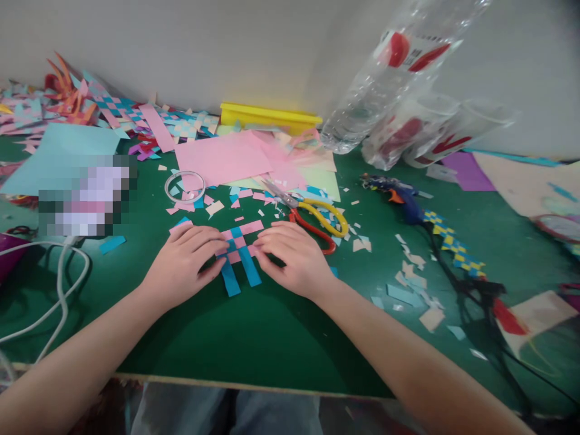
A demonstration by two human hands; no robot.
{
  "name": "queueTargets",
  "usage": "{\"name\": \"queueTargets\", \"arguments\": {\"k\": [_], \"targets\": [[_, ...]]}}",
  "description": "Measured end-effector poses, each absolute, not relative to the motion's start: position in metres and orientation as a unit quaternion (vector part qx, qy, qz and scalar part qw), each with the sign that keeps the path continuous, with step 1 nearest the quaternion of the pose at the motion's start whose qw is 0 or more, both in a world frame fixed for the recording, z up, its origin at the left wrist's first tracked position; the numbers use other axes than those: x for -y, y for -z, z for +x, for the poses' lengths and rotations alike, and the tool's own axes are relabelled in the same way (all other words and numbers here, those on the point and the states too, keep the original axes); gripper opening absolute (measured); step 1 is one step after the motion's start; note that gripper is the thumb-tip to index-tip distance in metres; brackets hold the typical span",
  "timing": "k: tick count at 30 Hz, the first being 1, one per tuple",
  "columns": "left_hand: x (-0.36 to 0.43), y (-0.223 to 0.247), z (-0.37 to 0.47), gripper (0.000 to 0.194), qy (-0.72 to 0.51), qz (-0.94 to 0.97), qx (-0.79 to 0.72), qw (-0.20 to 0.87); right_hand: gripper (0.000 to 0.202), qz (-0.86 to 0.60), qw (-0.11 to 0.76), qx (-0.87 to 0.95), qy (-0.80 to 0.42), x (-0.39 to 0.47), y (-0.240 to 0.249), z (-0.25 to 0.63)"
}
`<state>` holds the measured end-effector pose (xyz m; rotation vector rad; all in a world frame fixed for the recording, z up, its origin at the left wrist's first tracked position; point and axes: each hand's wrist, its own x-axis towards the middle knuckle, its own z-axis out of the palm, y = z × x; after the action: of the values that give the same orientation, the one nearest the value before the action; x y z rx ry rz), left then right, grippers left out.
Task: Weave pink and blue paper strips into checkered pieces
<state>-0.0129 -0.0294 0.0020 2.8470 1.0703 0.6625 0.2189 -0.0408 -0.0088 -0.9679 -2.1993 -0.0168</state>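
Between my two hands a small weave of blue and pink paper strips (236,243) lies on the green table. Two blue strip ends hang loose toward me. My left hand (188,260) pinches the left side of the weave, its thumb and fingertips at the blue strip. On the opposite side, my right hand (292,254) has its thumb and fingers closed at the end of a pink strip. Just behind the right hand rest scissors (328,220) with one yellow and one red handle, their blades pointing away.
Paper scraps (408,272) are scattered about. Pink sheets (222,160), a tape roll (185,187) and a yellow tray (272,118) lie behind. A phone (90,199) with a white cable sits left. Plastic bottle (376,78), cups (462,130) and a blue glue gun (405,202) with cord are right.
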Motion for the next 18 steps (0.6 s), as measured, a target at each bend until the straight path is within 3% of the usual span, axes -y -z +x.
{"name": "queueTargets", "arguments": {"k": [4,9,12,15,18], "targets": [[0.028,0.004,-0.013,0.049,-0.178,0.905,-0.387,0.014,0.008,-0.322,0.330,0.887,0.025,0.044,0.009,0.216],[0.029,0.004,-0.015,0.054,-0.184,0.897,-0.400,0.043,0.009,-0.388,0.400,0.830,-0.003,0.045,0.008,0.218],[0.029,0.001,-0.015,0.059,-0.209,0.890,-0.397,0.078,0.035,-0.454,0.420,0.781,-0.082,0.043,0.008,0.221],[0.030,-0.001,-0.015,0.050,-0.249,0.884,-0.376,0.119,0.061,-0.475,0.429,0.736,-0.221,0.041,0.011,0.221],[0.032,-0.005,-0.014,0.042,-0.302,0.874,-0.354,0.142,0.070,-0.429,0.445,0.702,-0.354,0.041,0.014,0.219]]}}
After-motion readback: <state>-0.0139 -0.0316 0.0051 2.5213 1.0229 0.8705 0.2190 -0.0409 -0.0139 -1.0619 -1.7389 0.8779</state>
